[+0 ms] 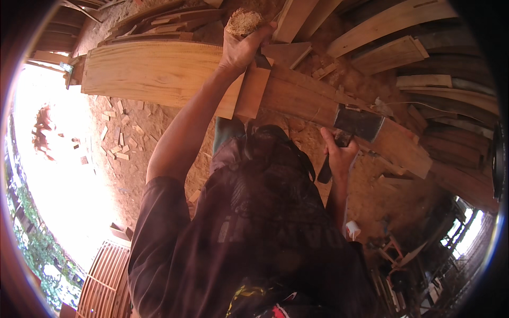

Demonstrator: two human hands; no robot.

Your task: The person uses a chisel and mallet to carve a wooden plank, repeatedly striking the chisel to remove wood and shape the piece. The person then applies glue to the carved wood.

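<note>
My left hand (239,52) is closed at the inner end of a wide, light wood board (154,71). A roundish thing with a frayed, straw-coloured end (245,22) shows above its fingers; I cannot make out its kind. Beside that hand stands a short wooden block (253,91), touching the board's end. My right hand (342,152) is closed around a dark bar-shaped handle (325,170), held at the near edge of a long plank. A dark rectangular plate (358,123) lies across this plank (297,98), just beyond the right fingers. Whether plate and handle are joined I cannot tell.
Stacked boards (392,26) fill the far right. More strips (164,24) lie behind the wide board. Small wood offcuts (121,143) litter the dirt floor at left. A slatted wooden piece (103,281) stands at lower left, a white cup-like thing (352,229) at lower right.
</note>
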